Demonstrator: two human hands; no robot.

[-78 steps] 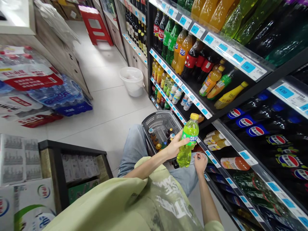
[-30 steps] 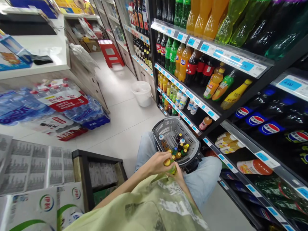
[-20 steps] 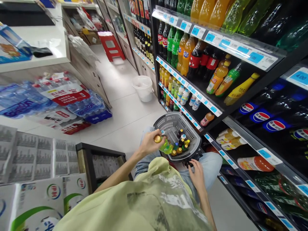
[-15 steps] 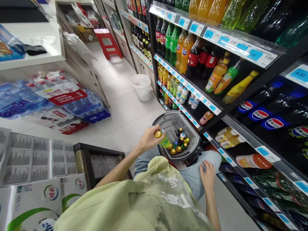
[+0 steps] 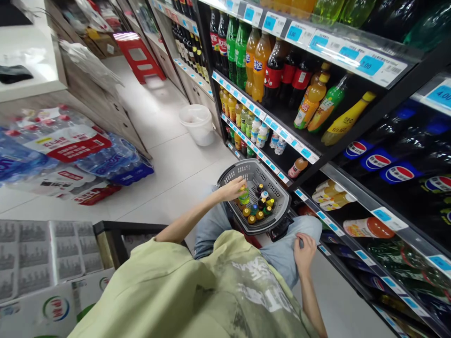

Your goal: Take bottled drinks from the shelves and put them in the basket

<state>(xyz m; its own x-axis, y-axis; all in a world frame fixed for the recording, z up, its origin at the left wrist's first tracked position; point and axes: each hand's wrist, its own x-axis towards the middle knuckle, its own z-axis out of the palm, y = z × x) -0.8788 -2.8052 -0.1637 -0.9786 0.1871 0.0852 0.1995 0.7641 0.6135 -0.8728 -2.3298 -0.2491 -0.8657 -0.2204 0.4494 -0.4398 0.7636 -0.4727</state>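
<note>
A grey plastic shopping basket (image 5: 281, 199) stands in front of my legs, close to the shelves. Inside it several small bottles (image 5: 260, 215) with yellow, dark, blue and white caps stand together. My left hand (image 5: 232, 189) reaches over the basket's left side, its fingers closed round the top of a bottle of yellow-green drink (image 5: 244, 197). That bottle is down inside the basket, beside the others; its base is not clearly visible. On my right knee rests my right hand (image 5: 305, 249), fingers lying loosely on the jeans, holding nothing I can see.
Shelves of drink bottles (image 5: 275, 75) with blue price tags run along the right. A white bucket (image 5: 197, 124) and a red stool (image 5: 139, 56) stand on the floor ahead. Packs of bottled water (image 5: 66, 145) lie at left, cartons (image 5: 38, 307) at lower left.
My left hand has moved the yellow-green bottle forward and down into the basket. The view has shifted slightly; my right hand still rests on the knee.
</note>
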